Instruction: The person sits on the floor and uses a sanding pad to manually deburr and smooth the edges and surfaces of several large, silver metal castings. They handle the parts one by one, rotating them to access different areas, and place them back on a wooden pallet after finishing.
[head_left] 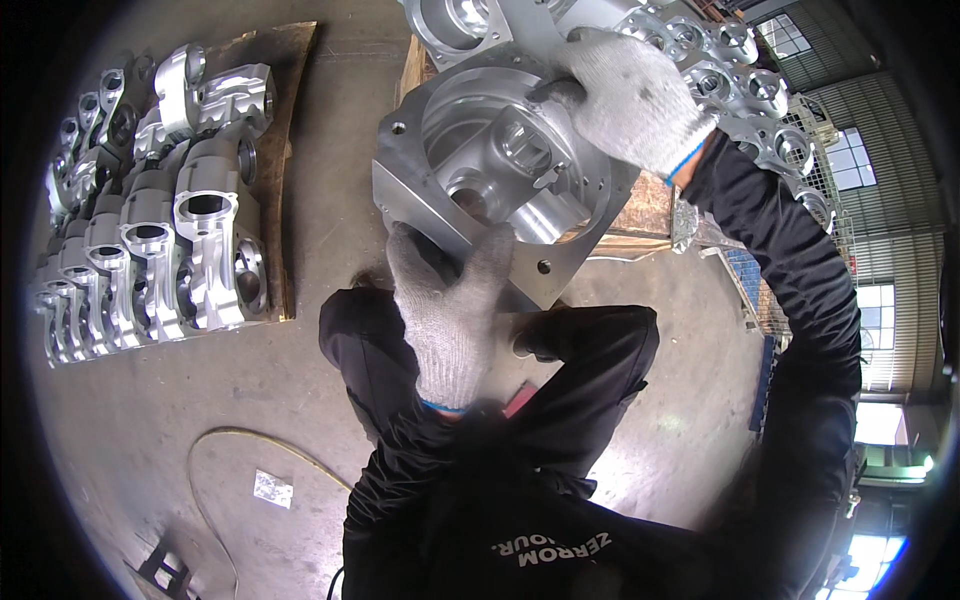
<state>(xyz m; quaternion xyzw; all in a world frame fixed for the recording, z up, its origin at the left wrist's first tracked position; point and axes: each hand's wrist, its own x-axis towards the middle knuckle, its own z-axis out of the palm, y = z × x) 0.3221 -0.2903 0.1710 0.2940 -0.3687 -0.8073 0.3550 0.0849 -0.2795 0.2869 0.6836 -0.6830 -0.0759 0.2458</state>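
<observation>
While the housing (490, 180) is held tilted above the floor, just off the pallet (640, 215), its lower edge is clasped by the left hand (445, 300) and its upper rim by the right hand (630, 95). Judged mid-carry; a steady two-handed set-down is called for.

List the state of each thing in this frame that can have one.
Machined metal housing: lifted, tilted, held by both hands.
Left hand: gloved, grip closed on the housing's lower edge.
Right hand: gloved, grip closed on the housing's upper rim.
Castings on the left board: standing upright in rows.
Yellow hose: lying looped on the floor.
</observation>
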